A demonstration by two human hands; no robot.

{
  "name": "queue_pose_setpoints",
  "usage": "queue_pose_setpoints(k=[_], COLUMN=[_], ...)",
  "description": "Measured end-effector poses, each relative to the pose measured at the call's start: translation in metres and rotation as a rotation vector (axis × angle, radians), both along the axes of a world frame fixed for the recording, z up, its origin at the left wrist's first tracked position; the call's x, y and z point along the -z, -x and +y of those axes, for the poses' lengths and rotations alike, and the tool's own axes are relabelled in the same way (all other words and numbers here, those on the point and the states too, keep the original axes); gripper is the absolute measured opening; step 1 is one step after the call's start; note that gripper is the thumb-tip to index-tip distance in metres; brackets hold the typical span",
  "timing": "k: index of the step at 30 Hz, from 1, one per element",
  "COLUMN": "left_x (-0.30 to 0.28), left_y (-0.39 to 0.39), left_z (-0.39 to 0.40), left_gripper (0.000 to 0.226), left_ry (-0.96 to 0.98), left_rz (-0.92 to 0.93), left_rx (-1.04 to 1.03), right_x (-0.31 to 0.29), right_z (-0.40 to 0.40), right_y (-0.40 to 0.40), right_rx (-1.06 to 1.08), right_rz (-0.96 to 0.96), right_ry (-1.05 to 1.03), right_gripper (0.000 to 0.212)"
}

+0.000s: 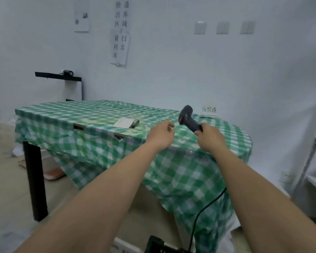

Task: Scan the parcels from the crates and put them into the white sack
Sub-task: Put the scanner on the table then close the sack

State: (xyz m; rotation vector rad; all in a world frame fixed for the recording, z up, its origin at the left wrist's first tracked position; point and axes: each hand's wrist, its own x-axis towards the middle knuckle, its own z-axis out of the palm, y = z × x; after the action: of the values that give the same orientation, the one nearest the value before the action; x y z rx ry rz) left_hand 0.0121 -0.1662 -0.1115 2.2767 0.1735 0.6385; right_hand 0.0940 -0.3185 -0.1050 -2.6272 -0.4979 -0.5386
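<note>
Two bare forearms fill the foreground, reaching fwd over a table [98, 114] w/ green-white checked cloth, set against a white wall w/ paper notices [119, 46] and three switch plates [200, 27]. Concrete floor at left. Right hand [209, 137] grips the black scanner [188, 116] by its handle, fingers curled round it, above the table's right part. Long axis slants up-left, head pointing left, toward the left hand [161, 134]. Left hand holds nothing, fingers loosely curled. A small white pad [123, 123] lies on the cloth. Scanner cable [204, 209] drops down the cloth; its lower end is cut off. Dark crate edge [157, 243] at bottom is mostly out of frame.
</note>
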Motion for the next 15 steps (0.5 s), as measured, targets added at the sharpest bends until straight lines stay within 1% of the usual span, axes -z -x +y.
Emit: queue_pose_setpoints(k=[2,4,6,9,11,12,13,15], left_x=[0.013,0.025,0.036,0.044,0.045,0.045,0.044,0.042], left_y=[-0.015,-0.026,-0.032,-0.031,-0.024,-0.018,-0.010,0.011], left_z=[0.013,0.023,0.032,0.040,0.043,0.045,0.046,0.049], left_gripper=[0.030,0.031,0.031,0.030,0.030,0.030,0.031,0.031], left_ry=[-0.144,-0.214,-0.218,-0.217,-0.216,-0.215,-0.215,-0.232], left_rz=[0.023,0.035,0.042,0.048,0.040,0.038,0.034,0.025], left_rx=[-0.082,-0.117,-0.122,-0.106,-0.094,-0.093,-0.098,-0.114], right_x=[0.012,0.023,0.027,0.025,0.023,0.022,0.022,0.026], right_z=[0.014,0.027,0.036,0.040,0.040,0.040,0.040,0.043], right_y=[-0.023,-0.041,-0.052,-0.059,-0.059,-0.055,-0.049,-0.027], right_rx=[0.033,0.059,0.103,0.175,0.178,0.165,0.149,0.080], right_rz=[-0.016,-0.017,0.015,0.137,0.206,0.206,0.164,-0.019], right_ry=[0.074,0.113,0.146,0.198,0.224,0.212,0.191,0.119], right_gripper=[0.025,0.026,0.030,0.036,0.046,0.051,0.055,0.055])
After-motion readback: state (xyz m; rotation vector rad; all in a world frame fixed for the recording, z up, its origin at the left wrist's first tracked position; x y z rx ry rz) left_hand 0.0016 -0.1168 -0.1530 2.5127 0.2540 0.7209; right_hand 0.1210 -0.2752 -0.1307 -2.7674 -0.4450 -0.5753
